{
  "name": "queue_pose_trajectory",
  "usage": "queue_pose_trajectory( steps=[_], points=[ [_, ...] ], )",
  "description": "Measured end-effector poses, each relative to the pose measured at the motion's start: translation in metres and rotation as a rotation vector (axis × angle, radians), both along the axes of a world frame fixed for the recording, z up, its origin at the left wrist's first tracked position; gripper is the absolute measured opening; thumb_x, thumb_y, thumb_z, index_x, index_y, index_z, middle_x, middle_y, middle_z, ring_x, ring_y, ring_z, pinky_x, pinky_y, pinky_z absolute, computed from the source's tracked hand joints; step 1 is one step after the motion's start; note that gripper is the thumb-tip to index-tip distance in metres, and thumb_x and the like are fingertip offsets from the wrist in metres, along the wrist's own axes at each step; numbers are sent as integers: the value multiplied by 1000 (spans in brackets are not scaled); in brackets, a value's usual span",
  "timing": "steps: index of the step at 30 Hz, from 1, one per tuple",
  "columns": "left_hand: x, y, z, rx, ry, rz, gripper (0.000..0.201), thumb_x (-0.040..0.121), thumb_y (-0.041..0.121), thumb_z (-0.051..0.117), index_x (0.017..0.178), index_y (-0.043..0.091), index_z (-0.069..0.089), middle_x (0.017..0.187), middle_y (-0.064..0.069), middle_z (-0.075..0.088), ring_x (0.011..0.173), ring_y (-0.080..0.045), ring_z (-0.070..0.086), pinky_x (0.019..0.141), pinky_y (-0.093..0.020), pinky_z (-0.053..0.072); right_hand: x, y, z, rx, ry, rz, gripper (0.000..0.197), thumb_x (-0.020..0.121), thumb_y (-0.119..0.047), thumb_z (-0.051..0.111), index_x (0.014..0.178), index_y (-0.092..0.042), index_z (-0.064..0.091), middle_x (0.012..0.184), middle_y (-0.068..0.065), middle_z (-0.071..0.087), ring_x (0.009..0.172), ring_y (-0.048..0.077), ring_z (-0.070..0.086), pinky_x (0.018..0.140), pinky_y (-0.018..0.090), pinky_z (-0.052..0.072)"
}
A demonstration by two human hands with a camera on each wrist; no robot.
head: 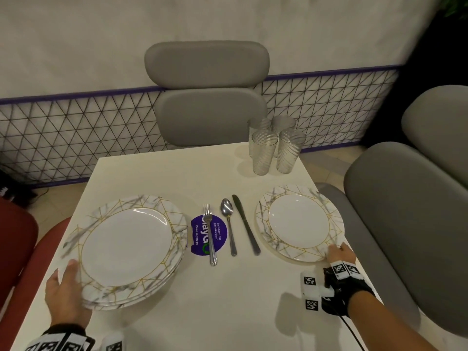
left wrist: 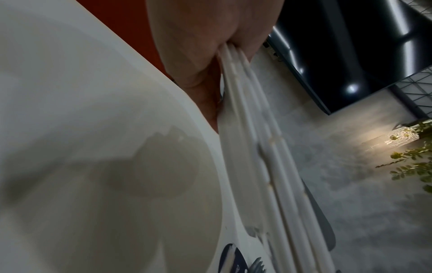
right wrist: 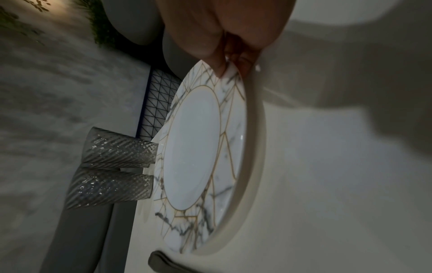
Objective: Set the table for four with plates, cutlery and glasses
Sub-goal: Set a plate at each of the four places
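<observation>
Your left hand (head: 67, 292) grips the rim of the plate stack (head: 124, 249) at lower left; stiff, heavy, slick, so support it underneath. Your right hand (head: 340, 253) pinches the single plate (head: 298, 221) at right by its near rim; light but breakable.

Four plates (head: 298, 221), four glasses (head: 263, 153).

The white table (head: 177, 178) carried a plate stack (head: 124, 249), a single plate (head: 298, 221), four glasses (head: 276, 145), and fork (head: 210, 234), spoon (head: 229, 224) and knife (head: 245, 224) by a purple sticker (head: 220, 235).
</observation>
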State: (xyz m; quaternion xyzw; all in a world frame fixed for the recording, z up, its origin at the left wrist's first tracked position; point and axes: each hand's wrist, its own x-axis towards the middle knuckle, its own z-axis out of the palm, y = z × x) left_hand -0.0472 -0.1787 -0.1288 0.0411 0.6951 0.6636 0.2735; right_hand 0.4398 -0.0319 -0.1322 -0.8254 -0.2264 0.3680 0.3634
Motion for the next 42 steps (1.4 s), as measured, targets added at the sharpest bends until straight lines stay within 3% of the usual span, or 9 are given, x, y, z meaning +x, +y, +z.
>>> queue_pose_trajectory(
  steps=[3, 6, 11, 16, 22, 30, 35, 38, 42],
  points=[
    [-14, -1, -4, 89, -47, 6, 96, 60, 80, 60, 134, 22, 41, 139, -15, 47, 124, -42, 47, 99, -61, 40, 0, -1, -3, 5, -29, 12, 27, 87, -1, 44, 61, -7, 45, 72, 14, 46, 71, 26, 41, 65, 30, 32],
    [-10, -3, 16, 85, -55, 18, 82, 65, 62, 65, 134, 24, 42, 139, -11, 49, 121, -40, 51, 95, -62, 41, -1, -1, -4, 15, -12, 10, 36, 86, 1, 44, 54, -12, 32, 67, 12, 40, 53, 19, 31, 51, 29, 24],
    [12, 0, 46, 25, -30, 33, 62, 87, 40, 56, 140, 12, 38, 141, -12, 47, 124, -33, 49, 101, -55, 39, -1, -2, -4, -5, -23, 14, 7, 87, -2, 46, 83, 0, 52, 85, 15, 48, 77, 25, 44, 69, 31, 33],
    [9, -4, 43, 51, -39, 18, 52, 89, 33, 56, 136, 13, 44, 136, -14, 52, 121, -35, 52, 98, -58, 40, -1, -2, -6, -1, -39, 16, 6, 88, -4, 47, 86, -2, 52, 87, 15, 48, 80, 27, 45, 73, 35, 37],
    [13, -4, 53, 55, -73, -12, 67, 81, 45, 66, 136, 13, 43, 137, -13, 50, 122, -35, 51, 100, -56, 40, -5, -4, 3, -22, -15, -17, 31, 89, -4, 46, 116, 8, 55, 114, 24, 59, 107, 39, 55, 91, 40, 43],
    [33, -2, 73, 34, -44, 12, 50, 98, 23, 46, 143, 6, 32, 143, -17, 41, 130, -33, 43, 106, -43, 36, -25, -2, 22, -49, -213, -130, 60, 85, -18, 60, 138, -10, 35, 139, 22, 33, 128, 37, 31, 104, 49, 30],
    [34, 8, 69, 73, -107, -14, 48, 97, 19, 48, 142, 6, 34, 137, -15, 47, 125, -31, 47, 101, -42, 40, -107, 2, 32, 435, -276, 542, 19, 91, -12, 51, 108, -9, 60, 98, 2, 54, 102, 29, 53, 88, 39, 44],
    [33, 18, 65, 98, -157, -31, 51, 95, 18, 51, 142, 11, 33, 133, -11, 48, 122, -29, 49, 99, -42, 42, -174, -5, 54, 380, 4, 857, 16, 94, -22, 49, 100, -11, 58, 88, -1, 57, 88, 17, 54, 69, 13, 40],
    [28, 30, 59, 122, -214, -54, 52, 94, 19, 54, 142, 16, 33, 132, -10, 49, 117, -28, 51, 99, -44, 43, -236, -3, 61, 234, 237, 932, 17, 87, -30, 61, 85, -16, 52, 76, -6, 53, 79, 14, 53, 65, 17, 40]
  ],
)
